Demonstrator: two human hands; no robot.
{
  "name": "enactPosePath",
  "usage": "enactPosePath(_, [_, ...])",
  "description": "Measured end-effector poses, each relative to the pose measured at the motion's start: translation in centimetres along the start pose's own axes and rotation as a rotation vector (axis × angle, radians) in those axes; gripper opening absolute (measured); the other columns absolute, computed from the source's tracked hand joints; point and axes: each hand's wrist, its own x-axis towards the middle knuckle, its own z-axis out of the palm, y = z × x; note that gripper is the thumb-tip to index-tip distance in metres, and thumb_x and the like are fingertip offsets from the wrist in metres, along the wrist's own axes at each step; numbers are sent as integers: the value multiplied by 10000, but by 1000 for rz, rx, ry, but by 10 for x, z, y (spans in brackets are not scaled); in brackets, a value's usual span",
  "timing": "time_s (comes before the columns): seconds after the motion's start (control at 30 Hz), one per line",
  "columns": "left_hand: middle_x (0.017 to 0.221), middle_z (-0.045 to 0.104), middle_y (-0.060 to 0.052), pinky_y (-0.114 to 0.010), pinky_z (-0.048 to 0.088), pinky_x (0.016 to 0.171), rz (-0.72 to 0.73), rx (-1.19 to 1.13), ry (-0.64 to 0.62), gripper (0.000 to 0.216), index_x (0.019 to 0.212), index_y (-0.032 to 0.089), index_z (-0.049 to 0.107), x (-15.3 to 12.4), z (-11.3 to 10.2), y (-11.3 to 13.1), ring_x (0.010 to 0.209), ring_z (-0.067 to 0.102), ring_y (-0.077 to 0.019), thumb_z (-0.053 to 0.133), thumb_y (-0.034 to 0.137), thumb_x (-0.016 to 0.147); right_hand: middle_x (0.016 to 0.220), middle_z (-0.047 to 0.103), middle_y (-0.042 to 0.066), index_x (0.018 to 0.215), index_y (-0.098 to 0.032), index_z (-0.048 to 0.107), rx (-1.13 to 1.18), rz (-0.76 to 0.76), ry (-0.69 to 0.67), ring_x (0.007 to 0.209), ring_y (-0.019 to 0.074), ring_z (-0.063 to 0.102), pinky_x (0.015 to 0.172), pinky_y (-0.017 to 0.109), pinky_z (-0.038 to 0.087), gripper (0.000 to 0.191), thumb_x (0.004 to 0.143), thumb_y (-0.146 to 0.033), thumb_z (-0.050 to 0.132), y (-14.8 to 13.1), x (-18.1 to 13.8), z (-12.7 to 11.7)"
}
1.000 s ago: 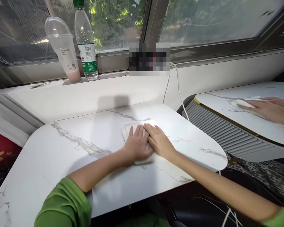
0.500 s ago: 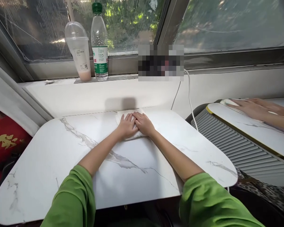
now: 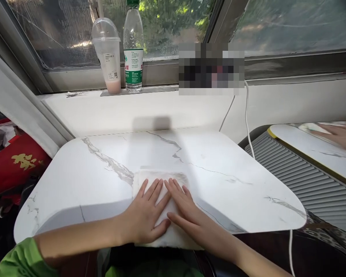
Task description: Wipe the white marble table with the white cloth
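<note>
A folded white cloth lies on the white marble-patterned tabletop, close to its front edge. My left hand presses flat on the cloth's left side, fingers spread. On the right side rests my right hand, its fingers stretched out and the thumb held apart. The two hands nearly meet at the middle, pointing away from me. Both palms and the part of the cloth beneath them are hidden.
On the window ledge stand a plastic cup with a domed lid and a green-capped bottle. A white cable hangs right of them. Another person's hand is on a cloth at the right-hand table. A red bag sits left.
Both my hands have slid the cloth from the table's far edge toward me, to the near edge. My elbows have bent outward. The other person's hand has shifted right.
</note>
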Motion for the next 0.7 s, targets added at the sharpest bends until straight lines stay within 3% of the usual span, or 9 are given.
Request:
enactPosePath(0.1, [1598,151,-153,-467,106,1216,-33,-61,-18,597,1527,102,213,-6,-4,-3,1490,75,-256,316,372,1005,1596,165,55,1561,-253,42,-80,-35,3,1469,241,151,1178,513,267,651,993,-372,337,-1,6,0])
enactPosePath(0.23, [1582,270,-111,-443,135,1218,-240,-189,1,501,1444,147,358,20,1,-26,1481,167,-208,338,222,949,1581,240,116,1528,-85,243,-270,-63,87,1473,238,193,1204,499,196,609,958,-289,304,8,51,9])
enactPosePath(0.33, [1491,429,-96,-456,171,1203,-427,-239,153,394,1324,177,452,53,5,-65,1443,280,-209,312,245,963,1579,256,139,1500,-11,283,-340,16,92,1472,244,205,1211,467,171,608,955,-279,259,13,105,8])
enactPosePath(0.43, [1287,588,-128,-438,234,1171,-425,-208,295,319,1202,139,500,85,-1,-117,1291,479,-227,306,263,981,1585,263,119,1510,-22,265,-342,82,106,1473,228,207,1212,426,152,603,965,-276,225,20,167,0])
enactPosePath(0.57, [1195,638,-120,-422,314,1113,-453,-158,328,260,1100,157,524,112,-16,-175,1177,556,-238,308,233,977,1570,314,116,1494,-30,307,-310,92,189,1460,226,241,1201,398,150,587,958,-263,258,31,231,-9])
enactPosePath(0.7, [1255,621,-114,-421,270,1137,-467,-151,311,279,1121,163,522,119,-17,-196,1229,529,-224,301,262,983,1539,376,123,1469,-50,364,-274,70,260,1440,229,287,1186,406,171,565,946,-250,291,38,251,-8])
